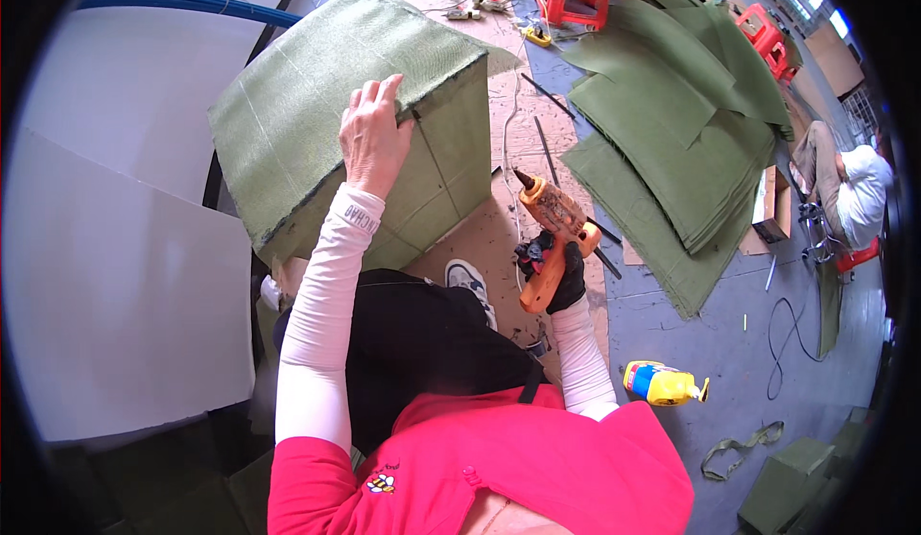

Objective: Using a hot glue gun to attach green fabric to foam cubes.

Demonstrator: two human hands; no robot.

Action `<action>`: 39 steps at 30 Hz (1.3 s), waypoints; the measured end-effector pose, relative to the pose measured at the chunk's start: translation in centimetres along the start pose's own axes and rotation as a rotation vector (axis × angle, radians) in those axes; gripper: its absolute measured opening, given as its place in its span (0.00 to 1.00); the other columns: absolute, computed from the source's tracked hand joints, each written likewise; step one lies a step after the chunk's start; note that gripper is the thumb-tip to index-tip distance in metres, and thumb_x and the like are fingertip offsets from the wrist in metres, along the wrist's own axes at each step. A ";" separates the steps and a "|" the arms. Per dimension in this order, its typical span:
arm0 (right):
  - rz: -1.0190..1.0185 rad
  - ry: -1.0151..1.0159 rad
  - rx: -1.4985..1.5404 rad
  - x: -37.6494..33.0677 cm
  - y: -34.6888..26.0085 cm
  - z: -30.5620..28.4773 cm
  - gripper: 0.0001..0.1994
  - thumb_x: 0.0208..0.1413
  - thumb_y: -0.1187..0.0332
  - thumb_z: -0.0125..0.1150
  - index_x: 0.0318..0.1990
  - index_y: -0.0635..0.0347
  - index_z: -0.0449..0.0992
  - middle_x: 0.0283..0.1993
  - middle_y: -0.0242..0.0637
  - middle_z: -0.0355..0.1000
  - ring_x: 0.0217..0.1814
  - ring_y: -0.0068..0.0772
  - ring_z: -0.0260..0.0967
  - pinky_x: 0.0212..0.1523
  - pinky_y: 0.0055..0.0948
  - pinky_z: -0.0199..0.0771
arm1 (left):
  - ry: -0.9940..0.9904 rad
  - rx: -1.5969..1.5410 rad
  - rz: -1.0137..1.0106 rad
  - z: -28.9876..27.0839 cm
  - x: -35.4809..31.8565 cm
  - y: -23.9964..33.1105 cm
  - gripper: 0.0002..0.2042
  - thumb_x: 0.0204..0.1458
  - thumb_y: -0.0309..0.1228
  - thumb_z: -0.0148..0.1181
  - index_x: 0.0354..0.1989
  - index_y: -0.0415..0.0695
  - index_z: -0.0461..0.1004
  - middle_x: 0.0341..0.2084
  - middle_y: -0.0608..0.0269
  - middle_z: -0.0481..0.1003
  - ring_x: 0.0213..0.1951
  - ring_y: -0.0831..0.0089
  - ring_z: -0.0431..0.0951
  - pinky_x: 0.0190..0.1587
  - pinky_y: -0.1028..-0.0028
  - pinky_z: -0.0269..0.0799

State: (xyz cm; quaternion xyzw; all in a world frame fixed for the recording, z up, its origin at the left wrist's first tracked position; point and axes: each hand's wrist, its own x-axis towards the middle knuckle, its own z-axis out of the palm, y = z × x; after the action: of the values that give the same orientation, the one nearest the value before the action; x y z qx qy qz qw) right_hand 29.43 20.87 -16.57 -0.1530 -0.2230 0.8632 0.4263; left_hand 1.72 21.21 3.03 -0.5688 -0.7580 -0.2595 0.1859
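Left hand fingers press green box edge — right hand grips glue gun.

We are seeing olive-green fabric box under left hand; orange glue gun in black-gloved right hand; yellow bottle lying right of it.

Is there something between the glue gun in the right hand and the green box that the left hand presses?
Nothing visible. The glue gun in the right hand points at the green box; only bare cardboard floor lies between. The left hand rests on the box edge.
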 end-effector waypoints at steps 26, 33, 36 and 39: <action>0.142 -0.069 -0.093 -0.1 3.2 0.5 0.29 0.52 0.50 0.54 0.56 0.58 0.60 0.49 0.38 0.66 0.50 0.45 0.66 0.46 0.44 0.70 | 0.232 0.162 0.237 -3.1 -8.0 -2.6 0.21 0.43 0.33 0.61 0.48 0.47 0.70 0.49 0.66 0.70 0.55 0.68 0.65 0.56 0.65 0.60; -0.092 -0.084 -0.528 1.5 4.0 0.0 0.19 0.49 0.69 0.60 0.48 0.63 0.66 0.41 0.38 0.70 0.42 0.35 0.69 0.45 0.31 0.69 | -0.104 0.324 0.491 -0.7 -5.7 -1.4 0.28 0.43 0.38 0.59 0.56 0.47 0.63 0.57 0.68 0.61 0.63 0.68 0.52 0.65 0.64 0.44; -0.054 -0.132 -0.455 1.2 3.8 -0.6 0.27 0.50 0.50 0.56 0.52 0.59 0.62 0.42 0.36 0.67 0.45 0.43 0.68 0.42 0.41 0.73 | -0.060 0.245 0.526 -0.5 -4.6 -1.6 0.28 0.44 0.36 0.57 0.57 0.46 0.61 0.55 0.65 0.64 0.61 0.67 0.56 0.63 0.64 0.49; -0.108 -0.143 -0.947 0.6 3.5 -0.8 0.27 0.50 0.51 0.56 0.52 0.59 0.62 0.42 0.36 0.68 0.44 0.42 0.68 0.42 0.42 0.73 | -0.006 0.317 0.630 -0.8 -3.4 -1.7 0.26 0.45 0.30 0.53 0.57 0.45 0.61 0.49 0.64 0.69 0.55 0.67 0.63 0.58 0.66 0.59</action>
State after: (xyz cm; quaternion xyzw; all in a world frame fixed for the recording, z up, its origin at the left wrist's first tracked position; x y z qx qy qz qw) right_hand 27.12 19.70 -19.13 -0.2588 -0.6279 0.6516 0.3378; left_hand 1.02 17.78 1.36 -0.7396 -0.5768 -0.0668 0.3404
